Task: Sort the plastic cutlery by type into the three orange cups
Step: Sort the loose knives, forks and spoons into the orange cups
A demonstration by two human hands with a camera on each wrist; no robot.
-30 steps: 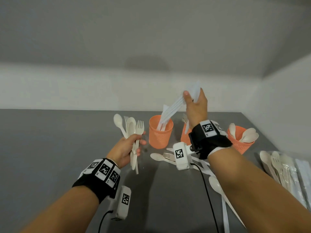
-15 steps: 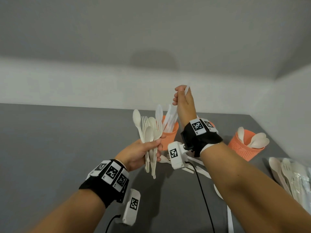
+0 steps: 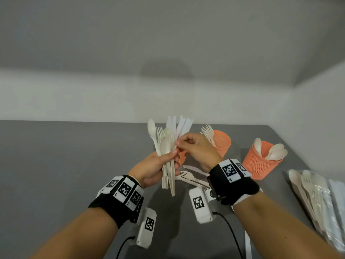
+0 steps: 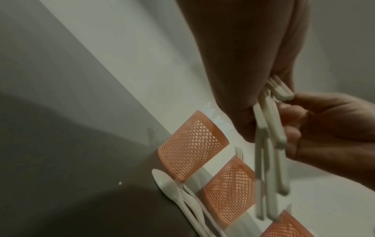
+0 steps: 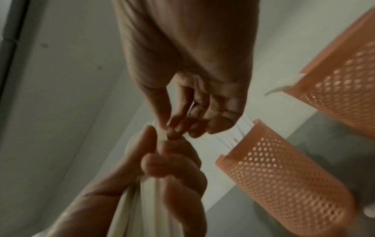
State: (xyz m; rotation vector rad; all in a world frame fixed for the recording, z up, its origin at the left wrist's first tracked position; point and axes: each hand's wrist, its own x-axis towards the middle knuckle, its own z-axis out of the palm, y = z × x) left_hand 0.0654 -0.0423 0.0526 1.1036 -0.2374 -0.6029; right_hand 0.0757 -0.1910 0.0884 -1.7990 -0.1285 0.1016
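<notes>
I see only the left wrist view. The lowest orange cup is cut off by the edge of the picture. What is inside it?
Observer: The head view shows spoons standing in that cup.
Operator: I see only handles in the left hand. What is at the top?
Observer: The left hand grips a bundle of mixed spoons and forks.
Operator: What does the right hand do?
Observer: The right hand pinches the bundle's top. In the right wrist view its fingertips meet just above the left thumb. I cannot tell which piece they pinch.
</notes>
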